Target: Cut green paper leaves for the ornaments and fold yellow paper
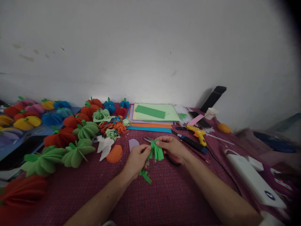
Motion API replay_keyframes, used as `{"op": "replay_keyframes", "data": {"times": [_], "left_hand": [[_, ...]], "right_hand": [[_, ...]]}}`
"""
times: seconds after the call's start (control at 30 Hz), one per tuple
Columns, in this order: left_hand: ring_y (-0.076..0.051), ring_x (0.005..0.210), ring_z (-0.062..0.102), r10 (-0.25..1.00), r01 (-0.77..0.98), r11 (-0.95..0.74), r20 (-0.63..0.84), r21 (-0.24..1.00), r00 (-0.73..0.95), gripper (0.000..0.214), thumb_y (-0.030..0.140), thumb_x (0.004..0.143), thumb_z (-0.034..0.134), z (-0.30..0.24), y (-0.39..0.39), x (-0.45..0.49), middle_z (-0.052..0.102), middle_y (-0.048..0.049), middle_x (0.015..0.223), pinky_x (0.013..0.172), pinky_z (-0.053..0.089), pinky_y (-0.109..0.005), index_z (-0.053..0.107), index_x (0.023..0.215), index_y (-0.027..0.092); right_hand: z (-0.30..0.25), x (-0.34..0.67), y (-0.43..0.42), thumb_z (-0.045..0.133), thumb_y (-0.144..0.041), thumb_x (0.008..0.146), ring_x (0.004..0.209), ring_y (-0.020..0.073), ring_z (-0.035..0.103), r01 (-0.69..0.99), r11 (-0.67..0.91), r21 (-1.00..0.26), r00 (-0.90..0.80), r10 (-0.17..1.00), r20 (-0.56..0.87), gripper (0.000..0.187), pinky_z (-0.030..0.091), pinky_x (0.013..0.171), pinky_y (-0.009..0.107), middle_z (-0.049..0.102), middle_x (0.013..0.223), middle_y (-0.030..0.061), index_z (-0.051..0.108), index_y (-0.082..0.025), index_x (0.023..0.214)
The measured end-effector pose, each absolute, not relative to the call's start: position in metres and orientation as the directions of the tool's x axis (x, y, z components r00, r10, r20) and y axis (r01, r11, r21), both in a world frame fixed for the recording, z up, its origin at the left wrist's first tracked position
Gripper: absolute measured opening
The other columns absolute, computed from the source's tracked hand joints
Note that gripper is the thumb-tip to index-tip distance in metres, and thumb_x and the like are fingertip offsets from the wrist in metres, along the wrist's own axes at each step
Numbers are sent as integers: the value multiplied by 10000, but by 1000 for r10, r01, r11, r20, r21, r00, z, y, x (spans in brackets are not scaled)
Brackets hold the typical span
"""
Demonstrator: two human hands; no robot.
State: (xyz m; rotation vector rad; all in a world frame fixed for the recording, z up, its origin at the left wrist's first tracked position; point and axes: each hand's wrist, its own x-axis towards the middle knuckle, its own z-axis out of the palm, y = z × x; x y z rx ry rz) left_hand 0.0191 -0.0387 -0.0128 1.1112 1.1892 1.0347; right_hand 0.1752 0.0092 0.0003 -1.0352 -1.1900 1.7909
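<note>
Between my two hands hangs a bright green paper strip cut into a fringe (158,152). My left hand (137,158) pinches its left end between thumb and fingers, and more green paper (146,176) dangles below that hand. On the other side, my right hand (172,147) is closed on the fringe's upper right edge. Scissors (148,140) show their blades just behind the paper, with a black handle under my right hand; the middle is hidden. Left of my hands lie orange paper rounds (114,153) and a lilac paper piece (133,143).
Paper pumpkins (86,129) in several colours crowd the left side. Shredded paper (115,127) lies beside stacked coloured sheets (155,113) at the wall. On the right are a yellow glue gun (197,134) with its cord, a cutter knife (191,142), a paper cup (211,113) and a white power bank (256,179).
</note>
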Motion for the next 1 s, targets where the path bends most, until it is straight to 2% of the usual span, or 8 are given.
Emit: {"op": "replay_keyframes", "data": {"times": [0.13, 0.37, 0.5, 0.6, 0.8, 0.93, 1.0], "left_hand": [[-45, 278, 342, 985, 33, 166, -168, 986, 51, 308, 452, 763, 467, -15, -38, 19, 397, 72, 461, 261, 269, -153, 552, 684, 167], [-68, 325, 370, 990, 105, 132, -127, 986, -59, 300, 438, 744, 479, -19, -35, 16, 425, 63, 470, 315, 304, -183, 602, 703, 167], [-74, 363, 396, 997, 194, 71, -67, 978, -30, 292, 419, 738, 489, -21, -34, 16, 492, 45, 502, 353, 297, -188, 628, 682, 169], [-88, 415, 434, 1000, 246, 13, -13, 969, -2, 277, 392, 740, 490, -24, -33, 16, 534, 31, 523, 397, 315, -191, 648, 683, 172], [-112, 521, 512, 1000, 180, 9, -14, 984, 27, 231, 329, 716, 535, -22, -33, 18, 631, -5, 645, 475, 367, -197, 666, 816, 168], [-102, 510, 493, 993, 114, 70, -80, 991, 89, 201, 278, 664, 589, -14, -37, 21, 623, 3, 640, 449, 347, -184, 655, 812, 160], [-86, 462, 455, 987, 55, 122, -127, 991, 100, 214, 314, 658, 604, -11, -37, 20, 589, 20, 589, 419, 322, -178, 647, 799, 159]], "right_hand": [[-2, 174, 9, 749, -288, 605, 533, 67, 518, -151, -308, -939, -405, 886, -226, 219, 359, 500, 197, 617, 629, -23, 639, -146, 730], [8, 180, 7, 765, -255, 583, 614, 85, 570, -188, -434, -881, -484, 822, -301, 218, 423, 624, 232, 645, 696, -7, 645, -144, 727], [4, 176, 6, 752, -285, 599, 642, 105, 580, -177, -387, -905, -512, 822, -252, 226, 436, 680, 269, 650, 715, 7, 648, -138, 736], [0, 171, 5, 741, -316, 606, 594, 100, 555, -133, -309, -942, -482, 850, -211, 236, 422, 633, 260, 636, 674, 2, 644, -139, 727], [-3, 164, 5, 749, -341, 564, 532, 92, 522, -62, -194, -979, -324, 932, -164, 268, 393, 554, 244, 608, 614, -22, 613, -148, 692], [-3, 164, 6, 762, -307, 547, 520, 85, 522, -108, -181, -978, -279, 949, -145, 273, 401, 543, 233, 602, 605, -36, 597, -157, 704], [1, 167, 8, 769, -280, 545, 509, 81, 521, -163, -176, -971, -264, 956, -129, 278, 404, 528, 224, 596, 592, -45, 593, -165, 727]]}}
